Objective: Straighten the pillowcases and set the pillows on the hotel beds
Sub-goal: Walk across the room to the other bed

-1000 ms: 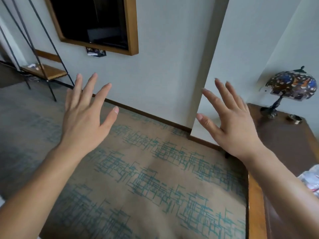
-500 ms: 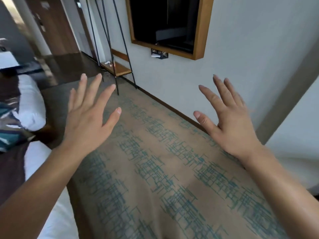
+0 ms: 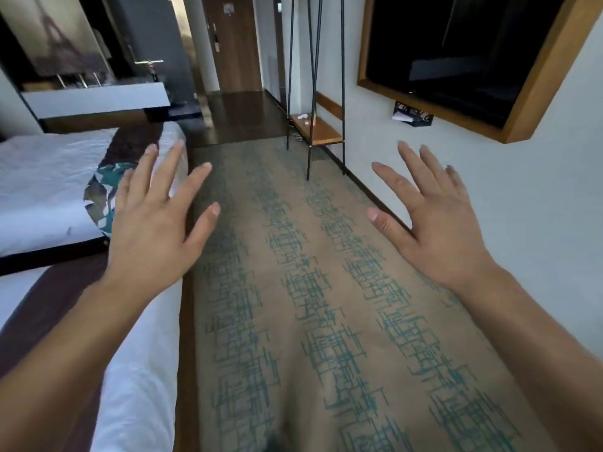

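Note:
Two white hotel beds lie along the left. The far bed (image 3: 42, 177) carries a dark runner with a teal pattern across its foot. The near bed (image 3: 140, 370) also has a dark runner, and its white cover hangs at the side. My left hand (image 3: 153, 230) is raised over the beds' foot edge, fingers spread, holding nothing. My right hand (image 3: 434, 223) hovers over the carpet near the right wall, fingers apart and empty. No pillow shows in this view.
A patterned tan and teal carpet (image 3: 310, 305) runs ahead between the beds and the right wall. A framed TV (image 3: 463, 57) hangs on that wall. A black metal rack with a wooden shelf (image 3: 316, 128) stands ahead. A wooden door (image 3: 238, 44) is at the far end.
The view has swung left, from the wall corner, lamp and desk toward the aisle, the beds and the door. Both hands stay raised and spread, empty throughout.

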Action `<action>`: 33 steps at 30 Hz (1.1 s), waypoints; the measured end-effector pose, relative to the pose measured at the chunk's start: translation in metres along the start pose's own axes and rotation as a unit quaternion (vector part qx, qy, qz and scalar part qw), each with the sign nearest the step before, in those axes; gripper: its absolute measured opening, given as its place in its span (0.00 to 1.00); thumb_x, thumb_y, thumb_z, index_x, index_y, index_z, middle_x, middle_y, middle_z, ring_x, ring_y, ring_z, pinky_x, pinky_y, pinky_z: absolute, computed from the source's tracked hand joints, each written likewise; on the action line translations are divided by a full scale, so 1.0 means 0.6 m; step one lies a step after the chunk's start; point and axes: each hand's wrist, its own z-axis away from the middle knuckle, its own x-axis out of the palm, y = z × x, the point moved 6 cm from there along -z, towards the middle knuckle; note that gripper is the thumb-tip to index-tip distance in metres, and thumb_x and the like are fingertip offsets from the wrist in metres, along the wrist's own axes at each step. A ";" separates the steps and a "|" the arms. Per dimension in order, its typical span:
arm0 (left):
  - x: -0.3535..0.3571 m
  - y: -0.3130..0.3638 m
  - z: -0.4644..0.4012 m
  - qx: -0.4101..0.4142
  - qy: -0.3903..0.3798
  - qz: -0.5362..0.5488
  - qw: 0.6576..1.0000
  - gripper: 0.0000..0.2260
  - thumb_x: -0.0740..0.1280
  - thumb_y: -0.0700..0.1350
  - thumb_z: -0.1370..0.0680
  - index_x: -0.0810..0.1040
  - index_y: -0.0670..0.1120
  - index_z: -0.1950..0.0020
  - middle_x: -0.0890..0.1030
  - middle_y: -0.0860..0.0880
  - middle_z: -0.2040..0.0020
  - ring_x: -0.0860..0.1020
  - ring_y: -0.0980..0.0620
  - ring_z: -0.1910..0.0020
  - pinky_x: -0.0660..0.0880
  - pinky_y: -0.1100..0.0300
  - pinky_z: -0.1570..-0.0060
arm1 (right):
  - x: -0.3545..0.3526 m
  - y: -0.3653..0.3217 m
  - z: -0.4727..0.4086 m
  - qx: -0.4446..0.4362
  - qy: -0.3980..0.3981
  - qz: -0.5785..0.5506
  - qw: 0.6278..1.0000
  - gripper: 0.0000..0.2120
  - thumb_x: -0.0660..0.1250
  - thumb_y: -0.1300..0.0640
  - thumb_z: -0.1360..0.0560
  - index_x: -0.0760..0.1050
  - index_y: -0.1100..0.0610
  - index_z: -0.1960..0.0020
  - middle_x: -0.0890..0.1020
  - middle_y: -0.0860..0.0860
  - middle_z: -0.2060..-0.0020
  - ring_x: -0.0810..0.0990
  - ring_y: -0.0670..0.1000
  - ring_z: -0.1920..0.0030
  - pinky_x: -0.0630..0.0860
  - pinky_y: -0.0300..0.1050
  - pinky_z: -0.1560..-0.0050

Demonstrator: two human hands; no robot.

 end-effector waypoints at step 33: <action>0.530 -0.510 -0.626 -0.050 -0.004 -0.096 0.994 0.28 0.55 0.60 0.18 0.68 0.51 0.20 0.57 0.45 0.16 0.49 0.38 0.16 0.51 0.31 0.23 | 0.555 0.032 -0.896 -0.103 0.042 -0.079 0.991 0.28 0.52 0.34 0.17 0.63 0.43 0.20 0.55 0.50 0.17 0.49 0.55 0.17 0.51 0.66 0.21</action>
